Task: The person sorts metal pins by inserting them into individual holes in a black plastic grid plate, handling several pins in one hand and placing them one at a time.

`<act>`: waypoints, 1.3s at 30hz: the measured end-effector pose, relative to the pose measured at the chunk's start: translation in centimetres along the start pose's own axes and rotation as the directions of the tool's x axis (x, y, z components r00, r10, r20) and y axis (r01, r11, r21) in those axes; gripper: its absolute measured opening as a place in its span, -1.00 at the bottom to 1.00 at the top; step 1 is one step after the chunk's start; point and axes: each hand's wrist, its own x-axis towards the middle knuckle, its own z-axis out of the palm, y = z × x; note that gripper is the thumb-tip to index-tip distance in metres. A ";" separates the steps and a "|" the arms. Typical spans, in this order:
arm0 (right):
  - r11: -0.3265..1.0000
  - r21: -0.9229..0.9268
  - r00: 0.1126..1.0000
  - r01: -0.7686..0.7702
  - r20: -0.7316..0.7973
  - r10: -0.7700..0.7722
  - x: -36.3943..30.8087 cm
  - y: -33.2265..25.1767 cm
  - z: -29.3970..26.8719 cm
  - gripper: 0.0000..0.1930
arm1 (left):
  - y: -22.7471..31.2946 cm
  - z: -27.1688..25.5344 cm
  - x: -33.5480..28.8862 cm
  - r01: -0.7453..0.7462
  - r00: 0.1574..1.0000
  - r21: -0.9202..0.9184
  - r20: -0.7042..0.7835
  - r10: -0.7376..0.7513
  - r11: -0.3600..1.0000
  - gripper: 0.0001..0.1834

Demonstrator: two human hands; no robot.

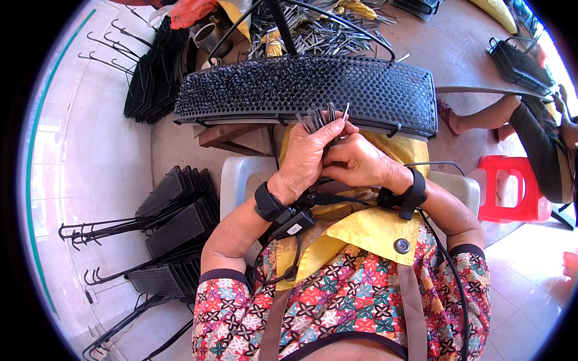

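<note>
My left hand (303, 154) is closed around a bunch of slim grey metal pieces (312, 120), their ends poking up past the fingers. My right hand (356, 160) presses against it with fingers curled in a pinch; what they grip is hidden. One brighter piece (346, 110) sticks up by the left thumb tip. Just beyond both hands hangs a long black perforated rack (385, 90) with a wire handle. Its left part is packed with dark upright ends, while bare holes show on the right.
A heap of loose metal pieces (325, 33) covers the table (442, 51) beyond the rack, near a metal cup (211, 39). Black hooked racks (180, 228) stand stacked at left. At right are a red stool (518, 186) and another person's leg (484, 114).
</note>
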 end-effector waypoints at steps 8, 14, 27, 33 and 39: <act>0.918 0.285 0.938 -0.277 -0.128 0.323 -0.5 -3.4 -4.2 -0.88 | -1.7 -1.7 1.6 0.147 0.987 -0.149 -0.049 -0.156 0.978 -0.89; 0.886 0.287 0.749 -0.363 -0.475 0.461 0.2 -0.4 -4.8 -0.82 | -1.7 -0.5 2.3 0.280 0.949 -0.160 0.194 -0.248 0.947 -0.86; 0.929 -0.204 0.618 -0.310 -0.786 0.034 5.9 4.3 -11.3 -0.85 | -2.6 -2.1 2.2 0.338 0.938 -0.292 0.026 -0.346 0.895 -0.81; 0.865 -0.443 0.672 -0.237 -0.718 -0.183 7.8 7.5 -11.2 -0.85 | -2.5 -1.8 2.0 0.315 0.944 -0.272 -0.011 -0.330 0.910 -0.82; 0.812 -0.565 0.771 -0.145 -0.579 -0.266 8.5 7.3 -11.2 -0.85 | -2.8 -1.9 2.1 0.292 0.952 -0.262 -0.008 -0.305 0.920 -0.85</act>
